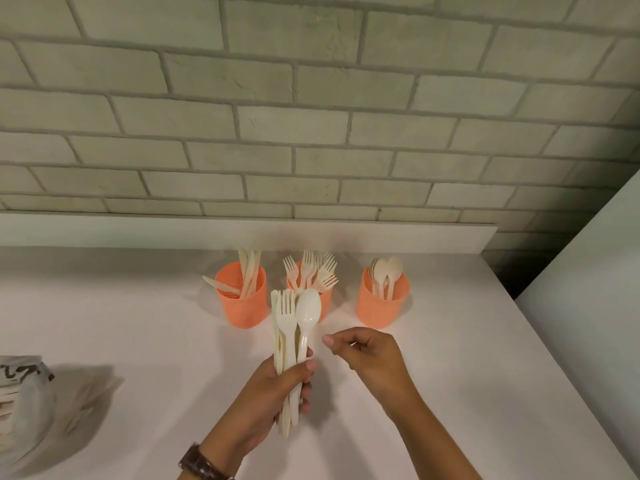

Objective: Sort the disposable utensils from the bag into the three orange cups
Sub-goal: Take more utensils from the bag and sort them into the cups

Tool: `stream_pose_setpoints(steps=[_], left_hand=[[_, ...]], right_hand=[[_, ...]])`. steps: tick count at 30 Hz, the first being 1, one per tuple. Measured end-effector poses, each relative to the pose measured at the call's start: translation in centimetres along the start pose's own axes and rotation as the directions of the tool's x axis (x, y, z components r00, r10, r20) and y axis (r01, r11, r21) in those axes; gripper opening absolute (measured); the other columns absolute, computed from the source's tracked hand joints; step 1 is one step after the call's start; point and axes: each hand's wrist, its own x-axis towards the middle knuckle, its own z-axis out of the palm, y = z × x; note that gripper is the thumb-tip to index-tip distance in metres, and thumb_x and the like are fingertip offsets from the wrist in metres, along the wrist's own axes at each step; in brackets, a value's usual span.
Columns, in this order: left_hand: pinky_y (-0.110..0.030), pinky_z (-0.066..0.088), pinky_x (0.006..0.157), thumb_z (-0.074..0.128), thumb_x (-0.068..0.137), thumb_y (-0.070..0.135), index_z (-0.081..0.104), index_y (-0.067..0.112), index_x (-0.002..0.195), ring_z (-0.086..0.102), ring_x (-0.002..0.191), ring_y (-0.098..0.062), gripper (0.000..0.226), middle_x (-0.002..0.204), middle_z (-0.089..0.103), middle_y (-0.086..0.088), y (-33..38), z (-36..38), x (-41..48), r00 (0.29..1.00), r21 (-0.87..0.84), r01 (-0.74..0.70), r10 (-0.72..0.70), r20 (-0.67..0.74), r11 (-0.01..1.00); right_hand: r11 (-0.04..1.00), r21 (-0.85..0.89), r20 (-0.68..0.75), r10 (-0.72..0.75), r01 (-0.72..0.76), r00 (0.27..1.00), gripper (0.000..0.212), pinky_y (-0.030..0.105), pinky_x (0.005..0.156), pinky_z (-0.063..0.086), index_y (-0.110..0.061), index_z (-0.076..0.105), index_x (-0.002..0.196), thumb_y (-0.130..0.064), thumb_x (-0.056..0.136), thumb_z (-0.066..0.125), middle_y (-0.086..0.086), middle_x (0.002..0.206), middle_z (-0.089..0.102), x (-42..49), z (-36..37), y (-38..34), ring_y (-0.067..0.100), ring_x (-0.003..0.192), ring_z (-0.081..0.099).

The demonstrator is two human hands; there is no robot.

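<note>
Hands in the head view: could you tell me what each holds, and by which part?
Left hand grips a utensil bundle by the handles; right hand holds nothing.

Cream utensils bunched upright, three orange cups part-filled

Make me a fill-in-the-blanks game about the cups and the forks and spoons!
1. The left hand holds a bundle whose frontmost piece is a ____.
2. The middle cup is full of ____.
3. The spoons stand in the cup on the ____.
4. The right hand holds ____.

Missing words: spoon; forks; right; nothing
</note>
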Motion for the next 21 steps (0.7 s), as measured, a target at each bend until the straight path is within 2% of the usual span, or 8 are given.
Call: stream_pose_setpoints(steps=[3, 7, 10, 14, 16, 18, 19, 21], left_hand=[[-0.028, 0.048, 0.054, 0.066, 0.071, 0.025, 0.059, 0.010, 0.096, 0.051, 0.053, -0.013, 0.030, 0.059, 0.051, -0.002, -0.1, 0.4, -0.2, 1.000, 0.069, -0.020, 0.019, 0.015, 0.997], [-0.027, 0.050, 0.056, 0.067, 0.071, 0.028, 0.060, 0.016, 0.100, 0.053, 0.055, -0.013, 0.033, 0.061, 0.054, -0.002, -0.2, 0.6, -0.2, 0.999, 0.116, -0.045, 0.041, 0.031, 0.992], [-0.028, 0.053, 0.059, 0.067, 0.071, 0.030, 0.057, 0.012, 0.103, 0.057, 0.058, -0.014, 0.037, 0.066, 0.057, -0.004, -0.1, 0.6, -0.2, 0.998, 0.113, -0.057, 0.052, 0.045, 0.992], [-0.033, 0.055, 0.064, 0.066, 0.074, 0.030, 0.059, 0.008, 0.105, 0.063, 0.066, -0.016, 0.039, 0.078, 0.067, -0.004, 0.0, 0.6, 0.1, 0.996, 0.078, -0.051, 0.045, 0.071, 0.996], [-0.035, 0.055, 0.063, 0.069, 0.078, 0.028, 0.059, 0.007, 0.104, 0.064, 0.067, -0.018, 0.035, 0.081, 0.069, -0.005, 0.3, 0.7, 0.3, 0.997, 0.038, -0.047, 0.044, 0.056, 0.998], [-0.034, 0.055, 0.061, 0.065, 0.080, 0.024, 0.059, 0.007, 0.097, 0.063, 0.065, -0.018, 0.024, 0.080, 0.067, -0.005, 0.5, 0.5, 0.3, 0.999, 0.016, -0.042, 0.042, 0.015, 0.999], [-0.032, 0.054, 0.059, 0.062, 0.082, 0.021, 0.058, 0.008, 0.093, 0.060, 0.062, -0.016, 0.018, 0.078, 0.065, -0.005, 0.5, 0.3, 0.3, 0.999, 0.021, -0.041, 0.041, 0.003, 0.999], [-0.028, 0.050, 0.054, 0.061, 0.085, 0.020, 0.055, 0.010, 0.090, 0.052, 0.055, -0.014, 0.013, 0.073, 0.056, -0.003, 0.4, 0.0, 0.1, 0.999, 0.020, -0.032, 0.032, 0.008, 0.999]], right_hand=[[0.995, 0.098, 0.048, 0.021, -0.026, 0.999, 0.004, 0.010, 0.060, 0.046, -0.015, 0.076, 0.072, -0.018, 0.071, 0.079, -0.008, 0.069, 0.074, -1.3, 1.1, -0.7, -0.002, 0.058, 0.061], [0.996, 0.079, 0.029, 0.038, -0.041, 0.999, 0.006, 0.013, 0.057, 0.045, -0.010, 0.076, 0.072, -0.015, 0.070, 0.080, -0.007, 0.065, 0.071, -1.3, 1.6, -1.0, 0.000, 0.054, 0.057], [0.991, 0.107, 0.079, 0.078, -0.086, 0.994, 0.003, 0.013, 0.051, 0.043, -0.011, 0.074, 0.071, -0.011, 0.073, 0.077, -0.009, 0.058, 0.068, -0.9, 0.9, -1.3, 0.000, 0.050, 0.056], [0.986, 0.103, 0.153, 0.115, -0.132, 0.981, 0.004, 0.019, 0.054, 0.045, -0.012, 0.072, 0.073, -0.013, 0.076, 0.074, -0.007, 0.061, 0.067, -0.3, 0.0, -1.7, 0.007, 0.054, 0.058], [0.975, 0.171, 0.160, 0.114, -0.142, 0.980, 0.007, 0.021, 0.054, 0.046, -0.012, 0.067, 0.073, -0.010, 0.079, 0.070, -0.005, 0.061, 0.066, 0.4, -0.5, -2.1, 0.011, 0.054, 0.058], [0.960, 0.259, 0.076, 0.095, -0.111, 0.993, 0.013, 0.021, 0.051, 0.044, -0.013, 0.063, 0.072, -0.007, 0.083, 0.065, -0.001, 0.062, 0.065, 1.7, -1.7, -2.7, 0.013, 0.051, 0.057], [0.959, 0.274, -0.013, 0.073, -0.067, 0.997, 0.016, 0.020, 0.049, 0.043, -0.013, 0.061, 0.071, -0.004, 0.084, 0.063, -0.001, 0.061, 0.064, 2.7, -2.6, -3.0, 0.012, 0.047, 0.056], [0.979, 0.194, -0.229, -0.020, 0.065, 0.973, 0.020, 0.017, 0.045, 0.044, -0.013, 0.060, 0.070, 0.001, 0.084, 0.061, -0.004, 0.055, 0.065, 5.0, -4.7, -3.3, 0.006, 0.041, 0.055]])
